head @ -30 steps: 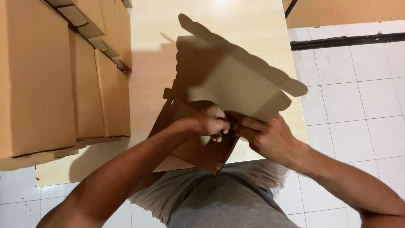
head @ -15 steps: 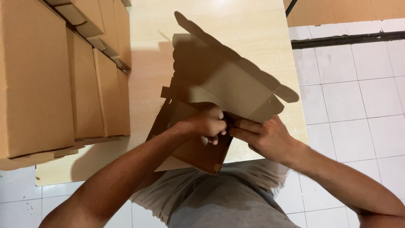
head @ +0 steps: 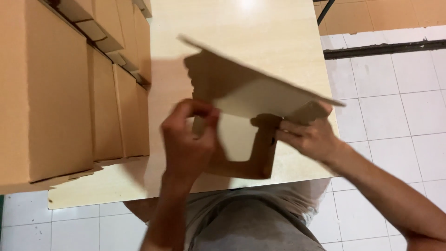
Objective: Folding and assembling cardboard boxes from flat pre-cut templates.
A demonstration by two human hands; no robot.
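A flat brown cardboard box blank [head: 260, 95] is held up above the light wooden table [head: 260, 28], tilted so its upper panel shows nearly edge-on. My left hand [head: 188, 139] grips its left side, fingers curled over the edge. My right hand [head: 309, 135] holds its right side from below, thumb on the panel. A lower flap [head: 241, 148] hangs down between my hands, close to the table's near edge.
Stacks of folded brown cardboard boxes [head: 69, 88] fill the left side of the table. White floor tiles [head: 399, 116] lie to the right, with a dark strip [head: 385, 46] across them. My lap in grey shorts [head: 251, 223] is below the table edge.
The cardboard has been lifted and tilted flatter toward me. My hands have moved apart from its middle to its left and right sides.
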